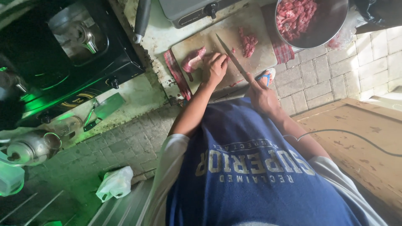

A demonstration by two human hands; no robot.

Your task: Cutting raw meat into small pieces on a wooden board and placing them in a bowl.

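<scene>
Raw meat piece [193,60], pinkish-red, is lying on the left part of the pale cutting board [209,46], just beside the left hand [215,68]. The left hand is curling closed, knuckles up, fingertips pressing down at the right edge of the piece and pinning it to the board. The right hand [261,97] is gripping the handle of a long knife [231,57]; the blade is slanting up and away across the board, its tip lying beyond the left fingers, the edge running close beside the left hand's knuckles.

A small heap of cut meat strips [248,43] is sitting on the right part of the board, apart from the blade. A metal bowl [331,25] at the upper right is holding many more red strips. A red checked cloth [176,73] is showing from under the board's left edge.

Judgement: slicing is under way, the piece being cut into strips; much is done already, going by the bowl, with this piece remaining. The next cut is calling for the blade to be set across the piece next to the curled fingers, fingertips tucked back. Whether the blade is touching the meat at this instant, I cannot tell.
</scene>
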